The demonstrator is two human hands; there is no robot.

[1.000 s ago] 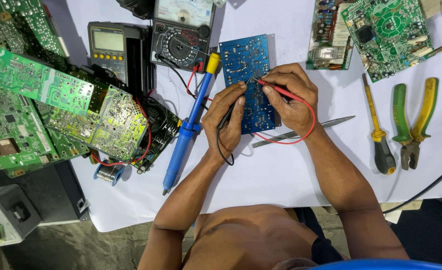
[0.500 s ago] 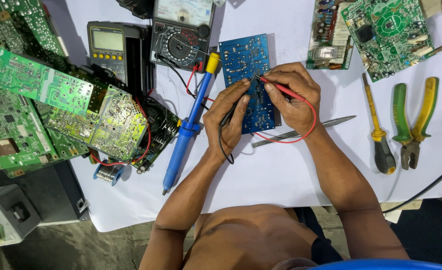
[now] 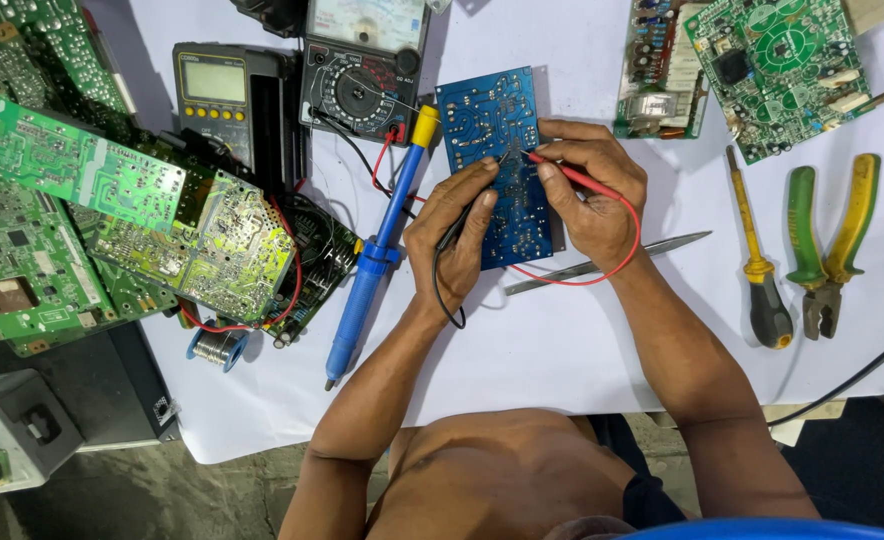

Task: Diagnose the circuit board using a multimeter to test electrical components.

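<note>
Over the white table (image 3: 562,350), the left hand (image 3: 454,235) pinched a black probe (image 3: 459,225) and the right hand (image 3: 587,190) pinched a red probe (image 3: 577,178), both tips pressed onto the blue circuit board (image 3: 497,125); beyond lay an analog multimeter (image 3: 362,70).

**Bare arms, bare torso, no gloves**

The person's left hand (image 3: 457,235) and right hand (image 3: 587,195) are both uncovered: no gloves, no rings, no watch or band at either wrist. The forearms are bare up to the elbows and beyond, with no sleeves in sight. The chest and shoulders at the bottom of the view are bare too, so no shirt shows. Low on the person's right side, a dark piece of clothing shows at the waist, black in colour, its cut too hidden to tell.
</note>
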